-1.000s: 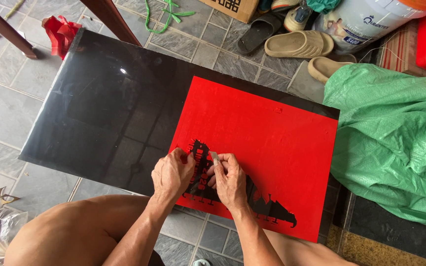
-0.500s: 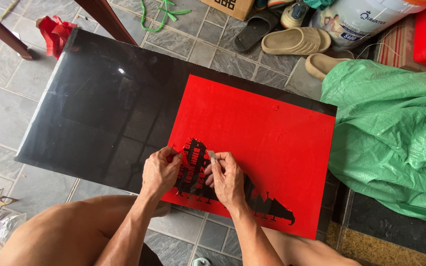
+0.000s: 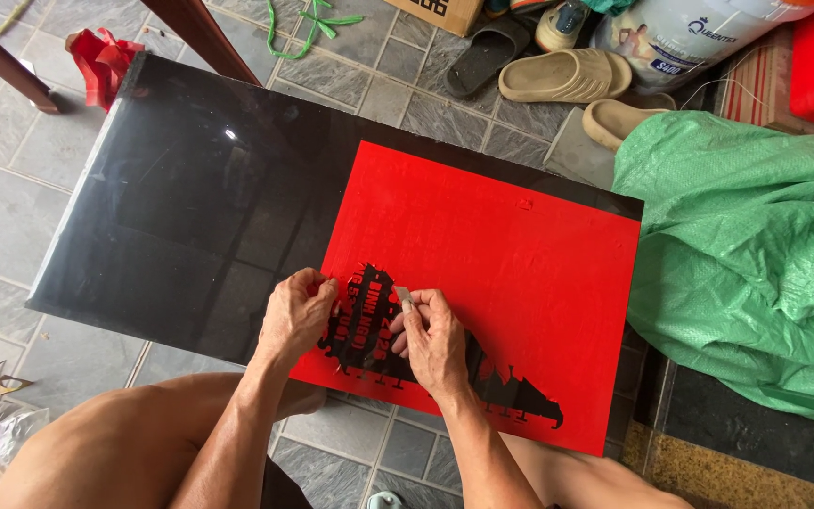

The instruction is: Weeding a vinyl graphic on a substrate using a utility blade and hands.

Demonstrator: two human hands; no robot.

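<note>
Hands at work on a red sheet [image 3: 511, 254] that lies flat on a black glossy counter [image 3: 190, 217], seen from above. The red sheet covers the right part of the counter, its near edge reaching the counter's near edge. A cut-out area [image 3: 369, 330] in the sheet's lower left exposes the dark surface beneath, with small red letter shapes remaining inside it and a jagged dark strip running on toward the sheet's lower right corner.

Left hand [image 3: 296, 316]: fingers curled and pressed down on the sheet's left edge, just beside the cut-out; whether they pinch a loose scrap cannot be told. Right hand [image 3: 435, 341]: fingers closed around a small pale blade [image 3: 403, 295], its tip resting on the sheet at the upper edge of the cut-out. The two hands lie close together, with the cut-out between them. Both forearms enter from the lower edge, above bare knees.

Surroundings: grey tiled floor [image 3: 11, 198]; a crumpled green tarpaulin [image 3: 756, 254] just right of the counter; beige sandals [image 3: 567, 75] and a dark slipper [image 3: 487, 57] beyond the far edge; a scrap of red paper [image 3: 101, 61] near the far left corner, beside a dark wooden leg [image 3: 202, 36].
</note>
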